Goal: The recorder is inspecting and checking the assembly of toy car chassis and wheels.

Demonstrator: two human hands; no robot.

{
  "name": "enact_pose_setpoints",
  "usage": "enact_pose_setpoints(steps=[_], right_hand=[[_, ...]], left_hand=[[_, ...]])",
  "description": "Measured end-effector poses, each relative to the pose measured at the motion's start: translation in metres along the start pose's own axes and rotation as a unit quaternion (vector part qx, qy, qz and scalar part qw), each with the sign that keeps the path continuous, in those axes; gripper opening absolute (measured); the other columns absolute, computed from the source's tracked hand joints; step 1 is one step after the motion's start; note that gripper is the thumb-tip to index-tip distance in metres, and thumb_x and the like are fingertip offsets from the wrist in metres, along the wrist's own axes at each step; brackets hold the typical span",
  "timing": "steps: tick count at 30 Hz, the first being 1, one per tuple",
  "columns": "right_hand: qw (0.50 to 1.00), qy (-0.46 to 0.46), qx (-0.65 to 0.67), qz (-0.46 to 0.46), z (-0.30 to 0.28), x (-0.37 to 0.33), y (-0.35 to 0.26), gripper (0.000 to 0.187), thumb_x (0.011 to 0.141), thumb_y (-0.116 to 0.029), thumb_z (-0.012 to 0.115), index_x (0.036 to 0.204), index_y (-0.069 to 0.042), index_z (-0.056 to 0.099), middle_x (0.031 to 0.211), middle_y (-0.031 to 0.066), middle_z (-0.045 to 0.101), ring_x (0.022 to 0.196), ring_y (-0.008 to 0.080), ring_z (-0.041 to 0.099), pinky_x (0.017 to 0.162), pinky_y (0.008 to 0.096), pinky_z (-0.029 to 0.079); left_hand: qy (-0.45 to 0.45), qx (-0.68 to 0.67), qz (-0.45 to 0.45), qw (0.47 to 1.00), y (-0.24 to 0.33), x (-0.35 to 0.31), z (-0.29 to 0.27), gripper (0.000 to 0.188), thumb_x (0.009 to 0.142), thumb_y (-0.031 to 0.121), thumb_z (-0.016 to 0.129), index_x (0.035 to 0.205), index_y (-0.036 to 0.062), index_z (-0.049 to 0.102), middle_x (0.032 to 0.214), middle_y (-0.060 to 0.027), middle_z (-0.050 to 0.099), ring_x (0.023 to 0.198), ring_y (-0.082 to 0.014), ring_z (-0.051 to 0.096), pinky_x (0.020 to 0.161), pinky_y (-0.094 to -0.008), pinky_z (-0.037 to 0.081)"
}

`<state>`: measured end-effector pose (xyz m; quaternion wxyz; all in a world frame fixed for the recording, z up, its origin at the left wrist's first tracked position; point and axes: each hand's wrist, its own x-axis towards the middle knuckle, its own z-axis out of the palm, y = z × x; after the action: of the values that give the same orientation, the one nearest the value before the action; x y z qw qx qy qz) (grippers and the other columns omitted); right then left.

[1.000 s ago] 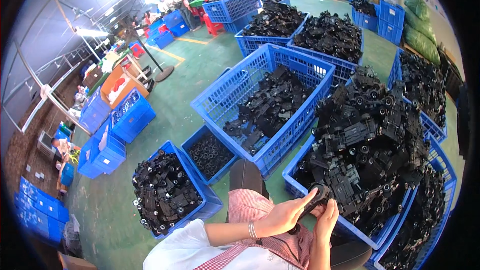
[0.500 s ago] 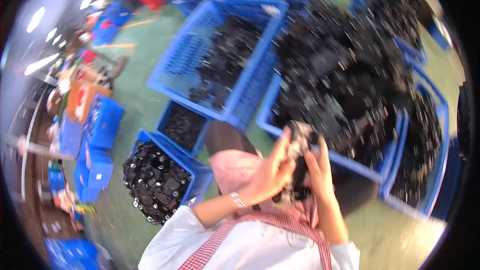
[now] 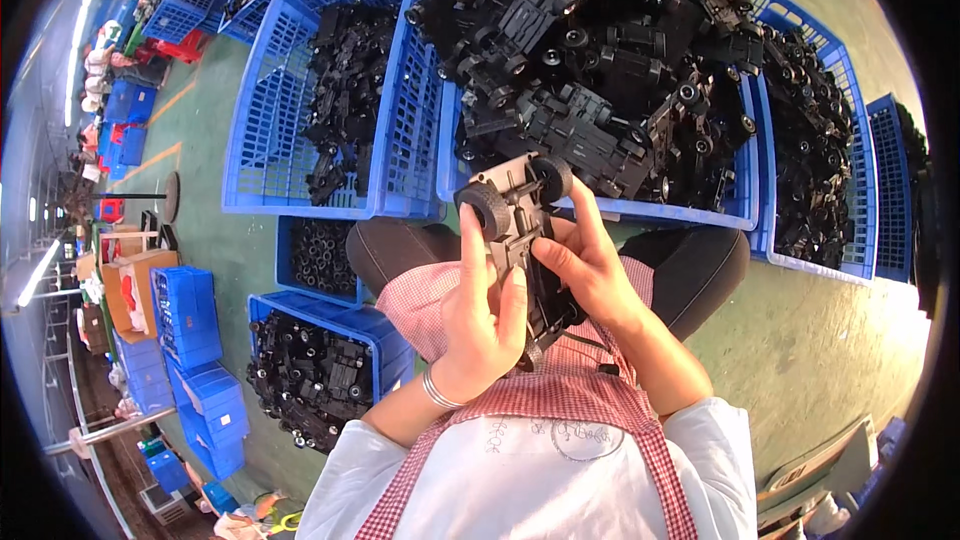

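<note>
Above my lap I hold a toy car chassis (image 3: 518, 225) with both hands, its length running away from me. It has a grey underside and a black part nearer me. Thick black tyres sit at its far end: a left wheel (image 3: 487, 212) and a right wheel (image 3: 552, 178). My left hand (image 3: 478, 325) is closed on the chassis from the left, the forefinger against the left wheel and the thumb at the grey plate. From the right, my right hand (image 3: 590, 270) grips it, thumb on the underside and fingers along the side, partly hidden.
A large blue crate (image 3: 680, 215) heaped with black chassis stands just past my knees. Left of it is a half-filled blue crate (image 3: 400, 140). By my left knee are a small bin (image 3: 285, 255) of black rings and a heaped box (image 3: 385, 365). Another crate (image 3: 862, 210) stands at right.
My view has shifted and sharpened. Both hands still hold the chassis; its grey underside and far-end wheels now show clearly. My left forefinger now lies against the left wheel.
</note>
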<state>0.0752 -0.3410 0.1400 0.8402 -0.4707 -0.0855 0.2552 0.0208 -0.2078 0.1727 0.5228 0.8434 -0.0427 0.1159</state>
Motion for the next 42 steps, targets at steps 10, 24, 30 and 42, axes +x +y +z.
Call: enact_pose_setpoints(steps=[10, 24, 30, 42], right_hand=[[0.992, 0.108, 0.058, -0.031, -0.014, 0.005, 0.02, 0.048, 0.095, -0.024, 0.044, 0.136, -0.006, 0.027, 0.1, 0.0056, 0.056, 0.087, 0.0121, 0.054, 0.078, 0.0272, 0.046], [0.988, 0.091, 0.128, -0.007, -0.032, 0.004, 0.007, 0.032, 0.095, -0.019, 0.041, 0.117, 0.003, 0.046, 0.104, 0.0111, 0.059, 0.091, 0.0168, 0.061, 0.082, 0.0323, 0.05], [0.982, 0.068, 0.174, 0.005, -0.03, 0.001, 0.006, 0.032, 0.095, -0.019, 0.041, 0.119, 0.001, 0.046, 0.109, 0.0099, 0.057, 0.096, 0.0171, 0.059, 0.084, 0.0328, 0.049], [0.982, 0.073, 0.173, 0.019, -0.038, 0.003, 0.022, 0.034, 0.097, -0.025, 0.039, 0.116, 0.002, 0.048, 0.107, 0.0116, 0.059, 0.095, 0.018, 0.06, 0.08, 0.0313, 0.05]], left_hand=[[-0.052, 0.113, 0.024, 0.992, 0.002, 0.004, -0.008, 0.065, 0.082, 0.0, 0.052, 0.138, -0.0057, 0.021, 0.075, -0.0153, 0.06, 0.054, -0.022, 0.057, 0.051, -0.0287, 0.046], [-0.109, 0.109, 0.036, 0.987, 0.005, 0.006, -0.004, 0.059, 0.081, -0.001, 0.053, 0.135, -0.0036, 0.031, 0.066, -0.0121, 0.056, 0.053, -0.02, 0.057, 0.053, -0.0302, 0.047], [-0.069, 0.115, 0.003, 0.991, 0.003, 0.007, -0.007, 0.062, 0.081, 0.005, 0.056, 0.136, -0.0039, 0.03, 0.056, -0.0018, 0.045, 0.047, -0.0098, 0.042, 0.049, -0.0209, 0.037], [-0.103, 0.073, -0.016, 0.992, -0.004, 0.005, -0.006, 0.064, 0.081, -0.001, 0.054, 0.138, -0.0018, 0.025, 0.06, -0.0014, 0.048, 0.05, -0.0067, 0.042, 0.05, -0.0195, 0.036]])
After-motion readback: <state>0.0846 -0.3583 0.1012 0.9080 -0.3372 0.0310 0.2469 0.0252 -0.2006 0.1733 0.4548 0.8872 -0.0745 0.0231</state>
